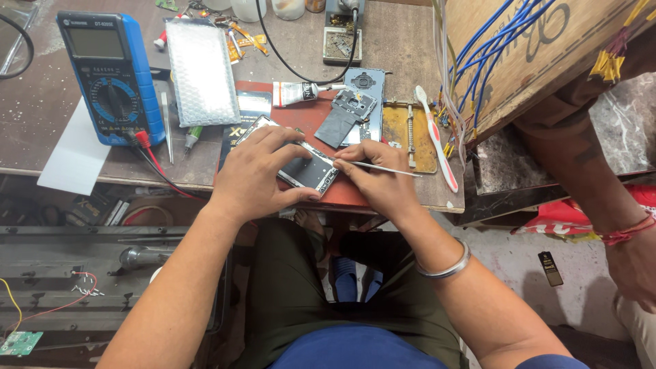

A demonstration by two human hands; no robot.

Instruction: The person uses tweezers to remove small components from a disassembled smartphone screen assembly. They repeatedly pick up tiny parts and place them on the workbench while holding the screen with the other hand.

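Around us we see one blue meter (109, 75), one shiny bubble bag (201, 72), one glue tube (297, 93) and one toothbrush (437, 137). Another person's arm (594, 171) leans in on the right. Our left hand (256, 174) grips the opened phone (307, 167), flat on the red mat (311, 123) at the table's front edge. Our right hand (379, 181) pinches thin tweezers (383, 167) touching it.

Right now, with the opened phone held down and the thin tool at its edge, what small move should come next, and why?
Probably a short, gentle slide of the thin metal tool along the phone's edge. The right hand pinches the tool with its tip at the corner of the opened phone, and the left hand presses the phone flat on the red mat, so it looks steadied.
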